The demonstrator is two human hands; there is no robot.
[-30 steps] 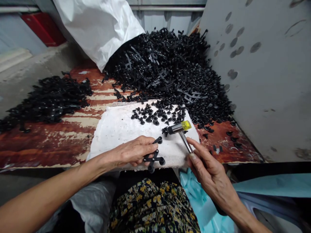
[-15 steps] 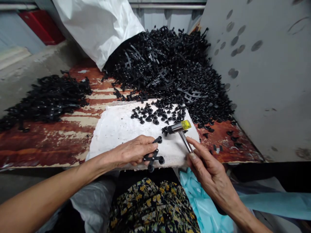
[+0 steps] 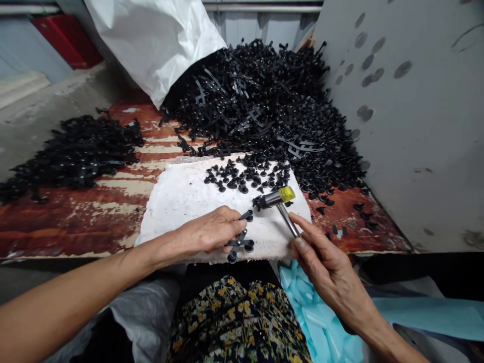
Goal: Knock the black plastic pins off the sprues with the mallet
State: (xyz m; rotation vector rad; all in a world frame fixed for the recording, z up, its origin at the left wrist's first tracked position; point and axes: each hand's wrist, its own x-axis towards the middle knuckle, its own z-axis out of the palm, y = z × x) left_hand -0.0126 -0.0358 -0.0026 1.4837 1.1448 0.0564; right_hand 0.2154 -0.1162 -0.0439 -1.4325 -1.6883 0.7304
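My left hand [image 3: 206, 233] pinches a black plastic sprue with round parts on its arms [image 3: 241, 241], pressing it onto the near edge of a white pad [image 3: 181, 199]. My right hand [image 3: 328, 267] is closed round the metal handle of a small hammer [image 3: 278, 199] with a yellow tip. The hammer head hovers just above the pad, right of the sprue. Several loose black round parts [image 3: 245, 176] lie on the pad's far side.
A big heap of black sprues and parts [image 3: 264, 106] spills from a white sack [image 3: 151, 40] at the back. A smaller black pile [image 3: 75, 154] lies left on the worn red board [image 3: 75, 217]. A grey panel [image 3: 412, 126] stands at the right. Light blue sheet [image 3: 325, 333] lies below.
The sprue under my left hand has shifted slightly up onto the pad. The hammer has stayed almost in place.
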